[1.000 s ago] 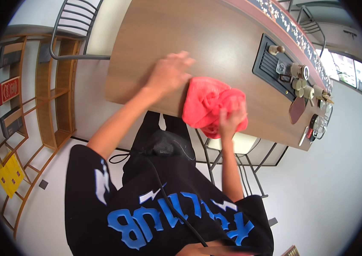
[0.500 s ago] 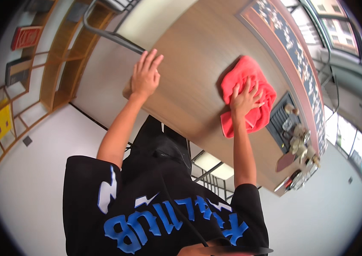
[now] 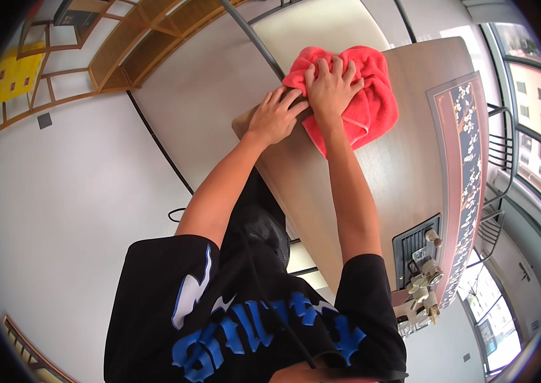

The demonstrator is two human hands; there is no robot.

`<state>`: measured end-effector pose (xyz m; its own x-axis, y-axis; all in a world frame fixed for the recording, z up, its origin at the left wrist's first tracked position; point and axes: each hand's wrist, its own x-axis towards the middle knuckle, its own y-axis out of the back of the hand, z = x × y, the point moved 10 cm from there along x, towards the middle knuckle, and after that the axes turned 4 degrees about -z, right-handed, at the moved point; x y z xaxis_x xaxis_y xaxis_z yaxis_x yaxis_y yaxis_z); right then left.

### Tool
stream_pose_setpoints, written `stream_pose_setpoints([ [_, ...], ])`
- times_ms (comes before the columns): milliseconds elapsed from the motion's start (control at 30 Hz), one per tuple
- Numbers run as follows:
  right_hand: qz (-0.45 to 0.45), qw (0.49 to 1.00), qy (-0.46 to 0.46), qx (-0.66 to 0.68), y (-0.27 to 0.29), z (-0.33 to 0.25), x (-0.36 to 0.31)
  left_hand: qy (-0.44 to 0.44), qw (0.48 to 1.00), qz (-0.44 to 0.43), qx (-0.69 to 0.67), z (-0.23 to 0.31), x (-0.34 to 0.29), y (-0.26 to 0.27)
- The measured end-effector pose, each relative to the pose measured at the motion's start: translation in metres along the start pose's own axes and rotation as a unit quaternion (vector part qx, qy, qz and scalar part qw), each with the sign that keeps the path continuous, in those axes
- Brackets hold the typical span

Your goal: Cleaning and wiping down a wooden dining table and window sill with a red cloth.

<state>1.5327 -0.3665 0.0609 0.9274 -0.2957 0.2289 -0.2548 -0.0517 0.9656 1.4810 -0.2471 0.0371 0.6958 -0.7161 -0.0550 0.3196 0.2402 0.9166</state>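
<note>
A bunched red towel lies at the table's far-left end, partly at its edge. On top of it rests my right hand, fingers spread and slightly bent, pressing the cloth to the wooden table. My left hand lies beside it at the table's left edge, fingers stretched and apart, their tips close to the towel. Whether those tips touch the cloth I cannot tell. The towel's lower corner hangs toward me under my right wrist.
A cream-seated chair stands against the table's far end. A patterned runner runs along the right side. Near it sit a dark tea tray and several small cups and a glass pot. Wooden shelving stands far left.
My right hand and the towel have moved left across the table to its end, next to my left hand. The view has turned, bringing the far chair and window more into sight.
</note>
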Motion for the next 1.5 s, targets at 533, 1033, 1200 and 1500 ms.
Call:
stream_pose_setpoints([
  [533,-0.153,0.98,-0.123,0.017,0.077,0.044,-0.353,-0.032,0.998,0.037,0.027,0.011,0.01,-0.001],
  [1033,0.074,0.953,-0.28,-0.087,0.02,0.163,-0.039,-0.03,0.999,0.01,0.029,0.006,0.002,0.004],
  [1200,-0.029,0.961,-0.257,0.102,0.014,0.126,0.012,-0.064,0.998,0.005,0.026,0.012,0.013,-0.01],
  [1500,0.046,0.961,-0.245,0.12,0.061,0.044,-0.205,-0.151,0.987,0.024,0.045,0.034,0.01,0.006],
])
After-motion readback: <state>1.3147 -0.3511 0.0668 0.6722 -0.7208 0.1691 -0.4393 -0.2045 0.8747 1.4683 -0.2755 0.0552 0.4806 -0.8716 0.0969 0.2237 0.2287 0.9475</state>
